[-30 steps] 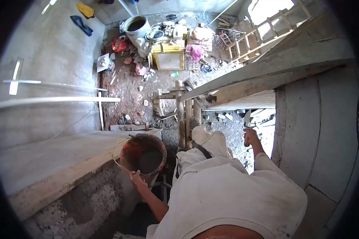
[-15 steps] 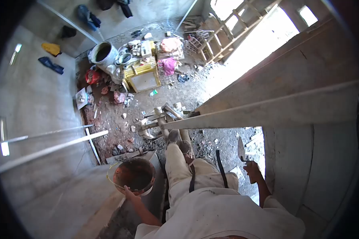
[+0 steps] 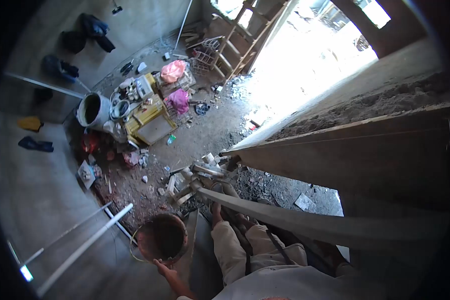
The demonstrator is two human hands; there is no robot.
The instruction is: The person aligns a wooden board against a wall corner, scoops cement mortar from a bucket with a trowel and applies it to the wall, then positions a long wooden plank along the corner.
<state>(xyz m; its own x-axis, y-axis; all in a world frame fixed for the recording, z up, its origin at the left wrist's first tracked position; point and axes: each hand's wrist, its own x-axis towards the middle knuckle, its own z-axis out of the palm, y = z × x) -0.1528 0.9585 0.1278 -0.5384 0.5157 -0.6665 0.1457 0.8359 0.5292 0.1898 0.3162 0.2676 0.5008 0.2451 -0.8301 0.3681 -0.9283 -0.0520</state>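
My left hand (image 3: 166, 272) grips the near rim of a worn reddish bucket (image 3: 141, 240) at the lower left. The bucket's inside is dark, and a thin yellowish handle hangs at its left side. On the right, my right forearm (image 3: 331, 252) shows in shadow just below a long pale beam (image 3: 285, 215). The hand at its end is hidden by the beam and the dark, so its fingers and anything in them cannot be made out. My legs, in light trousers, extend between the bucket and the beam.
A rough ledge (image 3: 365, 107) with a board edge crosses the right side. Wooden poles (image 3: 207, 172) stand by my feet. Farther off are a large drum (image 3: 92, 111), a yellow-framed box (image 3: 155, 129), pink and purple bags, rubble and a ladder (image 3: 235, 45). A white pipe (image 3: 85, 250) lies lower left.
The view has swung right and tilted, so the room's items appear farther left. My right hand, earlier seen with a trowel, has passed behind the beam. My left hand stays on the bucket.
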